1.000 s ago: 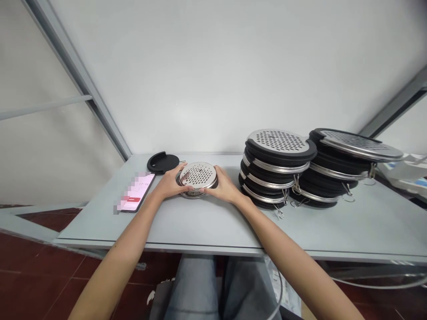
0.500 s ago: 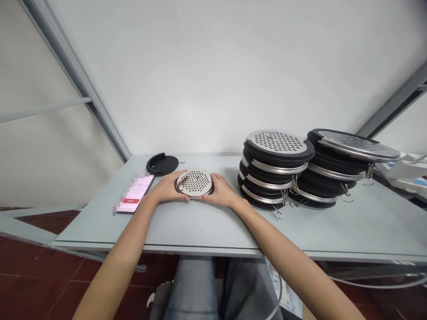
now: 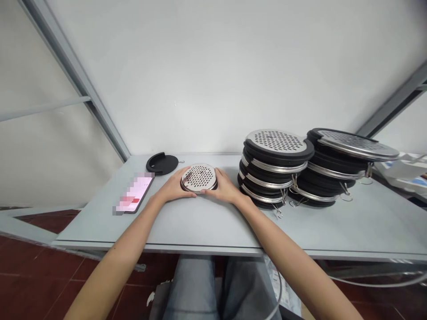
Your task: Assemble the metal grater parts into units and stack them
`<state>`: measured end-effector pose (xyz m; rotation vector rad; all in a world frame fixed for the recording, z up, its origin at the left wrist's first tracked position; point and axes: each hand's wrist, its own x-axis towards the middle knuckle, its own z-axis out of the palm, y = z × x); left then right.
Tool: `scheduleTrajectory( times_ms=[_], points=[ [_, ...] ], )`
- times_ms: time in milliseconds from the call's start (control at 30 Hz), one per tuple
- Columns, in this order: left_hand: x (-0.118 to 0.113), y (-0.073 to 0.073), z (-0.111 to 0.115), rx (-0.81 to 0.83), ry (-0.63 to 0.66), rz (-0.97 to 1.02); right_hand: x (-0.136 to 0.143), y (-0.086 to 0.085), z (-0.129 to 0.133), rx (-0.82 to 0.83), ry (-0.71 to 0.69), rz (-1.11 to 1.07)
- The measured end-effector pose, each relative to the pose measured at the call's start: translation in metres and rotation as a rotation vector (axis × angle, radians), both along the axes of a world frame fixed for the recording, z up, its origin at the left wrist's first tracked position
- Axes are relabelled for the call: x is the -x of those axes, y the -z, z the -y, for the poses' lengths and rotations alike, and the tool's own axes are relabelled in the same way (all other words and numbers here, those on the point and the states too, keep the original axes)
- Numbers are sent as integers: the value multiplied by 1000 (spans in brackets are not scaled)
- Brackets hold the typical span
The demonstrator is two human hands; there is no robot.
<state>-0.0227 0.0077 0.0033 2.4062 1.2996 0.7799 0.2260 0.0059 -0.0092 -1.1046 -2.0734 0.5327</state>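
A small stack of round perforated metal discs (image 3: 200, 177) sits on the table before me, silver on top with rows of dark holes. My left hand (image 3: 175, 186) grips its left side, thumb along the front edge. From the right, my right hand (image 3: 223, 186) closes around the other side, its thumb also at the front. How many discs lie under the top one I cannot tell. Behind my left hand rests a black round holder (image 3: 168, 164) with a raised rim on one side and a small wire loop.
To the right stands a stack of black holders with metal discs (image 3: 275, 166), and beside it another stack (image 3: 328, 173), its top disc sticking out; wire clips hang from both. A phone (image 3: 138, 193) lies at left on the grey table (image 3: 200, 226). A white wall rises behind.
Both hands and the disc stack have shifted slightly to the right and away from me. The holder, phone and tall stacks stay put.
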Motion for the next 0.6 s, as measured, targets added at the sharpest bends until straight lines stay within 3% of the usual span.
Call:
scheduleTrajectory(
  times_ms=[233, 600],
  points=[
    [5, 3, 0, 73, -36, 13, 3, -3, 3, -32, 10, -3],
    [4, 0, 2, 26, 1, -29, 4, -2, 4, -30, 2, 13]
  ],
)
